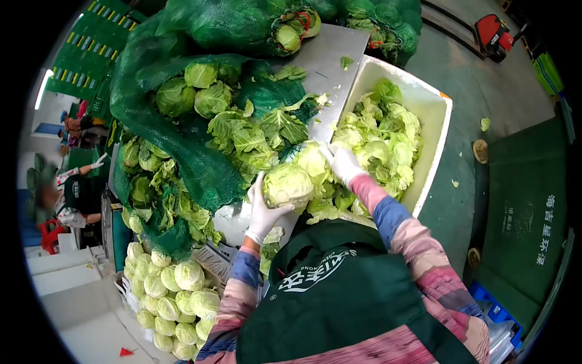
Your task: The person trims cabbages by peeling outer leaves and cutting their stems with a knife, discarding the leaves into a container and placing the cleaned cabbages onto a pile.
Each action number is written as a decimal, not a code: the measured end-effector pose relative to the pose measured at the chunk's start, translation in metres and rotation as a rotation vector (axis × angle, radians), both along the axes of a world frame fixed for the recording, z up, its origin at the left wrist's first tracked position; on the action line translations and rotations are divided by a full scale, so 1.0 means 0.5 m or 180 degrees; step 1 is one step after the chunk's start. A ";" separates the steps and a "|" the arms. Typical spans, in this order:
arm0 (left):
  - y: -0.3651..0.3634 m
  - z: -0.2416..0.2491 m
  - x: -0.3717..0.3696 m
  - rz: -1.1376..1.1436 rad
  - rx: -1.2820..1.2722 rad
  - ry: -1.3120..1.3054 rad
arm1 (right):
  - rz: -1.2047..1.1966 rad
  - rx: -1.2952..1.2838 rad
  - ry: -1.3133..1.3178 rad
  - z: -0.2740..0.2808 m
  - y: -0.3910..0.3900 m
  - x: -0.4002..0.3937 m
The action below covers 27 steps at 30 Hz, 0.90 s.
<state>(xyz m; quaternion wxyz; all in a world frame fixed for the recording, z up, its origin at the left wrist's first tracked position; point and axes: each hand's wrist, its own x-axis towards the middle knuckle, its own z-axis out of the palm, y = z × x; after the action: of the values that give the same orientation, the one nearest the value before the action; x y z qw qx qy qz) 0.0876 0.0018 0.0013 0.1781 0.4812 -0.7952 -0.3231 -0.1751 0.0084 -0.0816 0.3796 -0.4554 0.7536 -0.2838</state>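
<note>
My left hand (265,212), in a white glove, grips a pale green cabbage (288,184) from its left and lower side. In my right hand (344,165), also gloved, the fingers are closed on a light cabbage leaf (313,160) at the cabbage's upper right. Whether that leaf is still joined to the head is hard to see. Just beyond my right hand stands a white foam box (435,130) holding many loose leaves. Behind the cabbage, darker outer leaves (248,138) lie on an opened green mesh sack (209,170) with whole cabbages (213,100) in it.
Full mesh sacks (212,27) lie at the back of the metal table (339,45). Trimmed cabbages (188,276) are piled at the lower left. A green bin (521,224) stands right, a red pallet jack (492,33) far right. Another person (76,191) is at the left.
</note>
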 end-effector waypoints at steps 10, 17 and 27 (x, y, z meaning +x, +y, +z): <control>-0.007 -0.037 -0.079 0.0799 0.0006 0.0312 | 0.0372 -0.1337 0.0239 0.165 0.034 0.074; -0.017 -0.045 -0.052 0.0743 0.0200 0.0265 | 0.0497 -0.0553 -0.0016 0.092 -0.017 0.080; 0.004 -0.026 0.007 0.0234 0.1005 0.1058 | 0.0069 -0.0234 0.0857 0.027 0.023 0.027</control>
<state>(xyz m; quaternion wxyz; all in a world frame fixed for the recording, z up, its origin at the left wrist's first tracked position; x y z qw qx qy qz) 0.0909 0.0040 -0.0116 0.2408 0.4719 -0.6765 -0.5115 -0.1614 0.0200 -0.0681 0.2612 -0.5111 0.7818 -0.2434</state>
